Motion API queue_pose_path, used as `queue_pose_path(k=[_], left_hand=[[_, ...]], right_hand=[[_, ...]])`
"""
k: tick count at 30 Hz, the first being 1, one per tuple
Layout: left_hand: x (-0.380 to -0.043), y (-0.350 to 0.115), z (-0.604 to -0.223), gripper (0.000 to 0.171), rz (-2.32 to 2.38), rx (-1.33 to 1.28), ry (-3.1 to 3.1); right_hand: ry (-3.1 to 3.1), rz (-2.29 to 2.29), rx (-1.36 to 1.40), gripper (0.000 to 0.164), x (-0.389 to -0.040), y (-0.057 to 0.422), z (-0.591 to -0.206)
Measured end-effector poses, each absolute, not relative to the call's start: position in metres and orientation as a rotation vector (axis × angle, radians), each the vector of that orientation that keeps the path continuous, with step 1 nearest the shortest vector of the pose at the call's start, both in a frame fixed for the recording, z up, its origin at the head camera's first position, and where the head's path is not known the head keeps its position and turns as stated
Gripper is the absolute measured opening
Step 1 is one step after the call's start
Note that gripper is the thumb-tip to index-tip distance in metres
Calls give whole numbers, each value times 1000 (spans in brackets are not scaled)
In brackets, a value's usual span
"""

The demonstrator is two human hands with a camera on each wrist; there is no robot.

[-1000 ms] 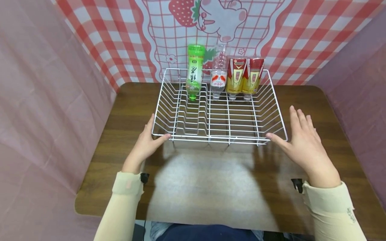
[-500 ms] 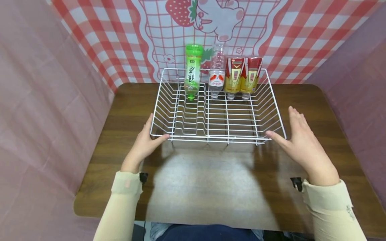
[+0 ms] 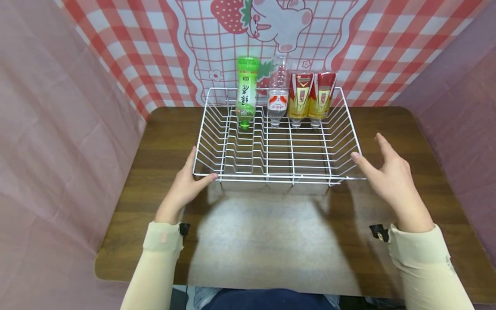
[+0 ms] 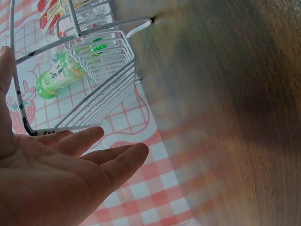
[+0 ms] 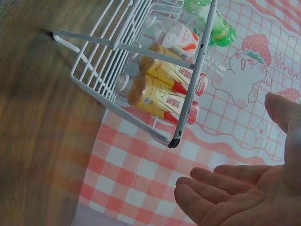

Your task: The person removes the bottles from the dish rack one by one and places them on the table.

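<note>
A white wire dish rack (image 3: 279, 177) sits on the wooden table. Along its back stand a green-capped bottle (image 3: 247, 86) upside down, a clear bottle (image 3: 277, 103) with a red and white label, and two yellow-and-red bottles (image 3: 300, 97), also neck down. My left hand (image 3: 186, 183) is at the rack's front left corner, thumb at the front rim, fingers extended along the outer side. My right hand (image 3: 393, 176) holds nothing; its fingers are spread beside the right front corner, and the right wrist view shows the palm (image 5: 263, 197) apart from the rim.
The brown wooden table (image 3: 263, 241) extends in front of the rack and to both sides. Behind it hangs a red-and-white checked cloth (image 3: 147, 51) with a strawberry print. Pink curtains (image 3: 58, 150) close in the left and right.
My right hand has shifted from the rack's front right corner, its thumb moving up and right off the front rim. My left hand has stayed at its corner. The bottles stand as before.
</note>
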State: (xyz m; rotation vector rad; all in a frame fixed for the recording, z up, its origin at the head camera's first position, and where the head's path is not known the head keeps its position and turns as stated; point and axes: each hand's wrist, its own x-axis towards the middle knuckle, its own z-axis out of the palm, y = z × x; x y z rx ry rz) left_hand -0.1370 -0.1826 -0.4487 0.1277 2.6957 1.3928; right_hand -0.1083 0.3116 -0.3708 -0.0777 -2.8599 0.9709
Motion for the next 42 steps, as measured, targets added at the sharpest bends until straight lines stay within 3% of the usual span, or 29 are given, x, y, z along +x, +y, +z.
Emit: queue_pose_path(k=[42], left_hand=[[-137,-180,-451,109,1447,108,2670]], right_hand=[[-2764,1069,-65,80,-141,304,-359]])
